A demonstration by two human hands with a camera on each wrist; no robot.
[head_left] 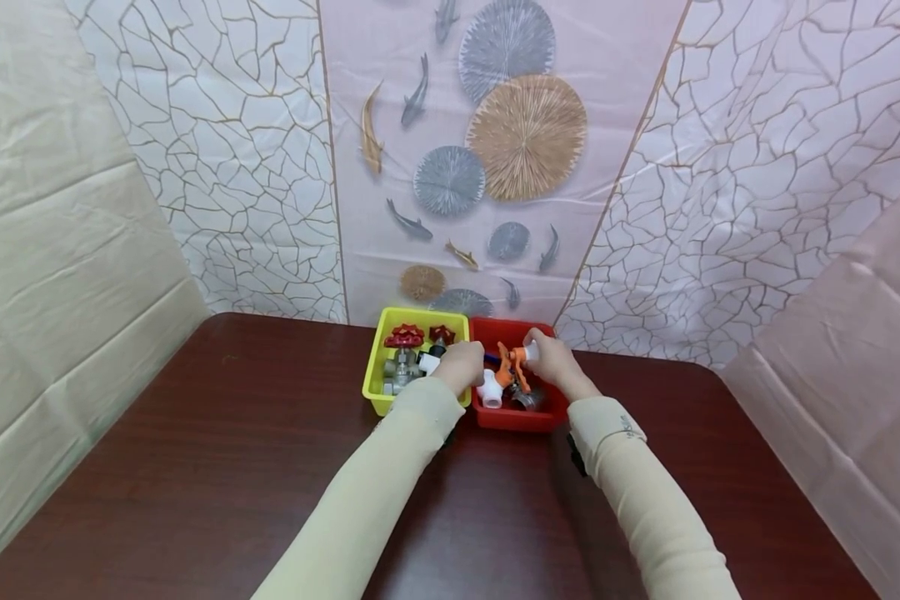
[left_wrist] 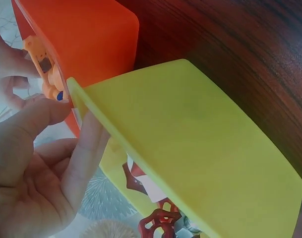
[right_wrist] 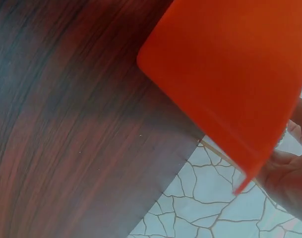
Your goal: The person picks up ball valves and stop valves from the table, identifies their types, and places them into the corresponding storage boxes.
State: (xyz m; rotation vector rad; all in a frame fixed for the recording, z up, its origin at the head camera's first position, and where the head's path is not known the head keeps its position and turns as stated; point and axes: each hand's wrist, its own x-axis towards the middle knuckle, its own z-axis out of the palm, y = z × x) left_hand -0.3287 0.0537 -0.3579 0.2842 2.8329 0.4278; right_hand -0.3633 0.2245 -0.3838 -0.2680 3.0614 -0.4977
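My left hand (head_left: pixel 461 367) is at the right side of the yellow bin (left_wrist: pixel 190 144), its thumb and fingers on either side of the rim. Inside that bin lie metal valves (head_left: pixel 401 371) with red handwheels (head_left: pixel 405 336) and a white fitting (head_left: pixel 429 362). Over the red bin (head_left: pixel 521 421), my right hand (head_left: pixel 553 362) pinches the white end of a plastic valve with an orange handle (head_left: pixel 521 360). A second white valve (head_left: pixel 490 390) with an orange handle lies at the red bin's left side, near a metal piece (head_left: pixel 527 398).
Both bins stand side by side at the back of a dark wooden table (head_left: pixel 270 467). Right behind them hangs a patterned cloth (head_left: pixel 450 250), and pale cloth walls (head_left: pixel 67 275) close in the sides.
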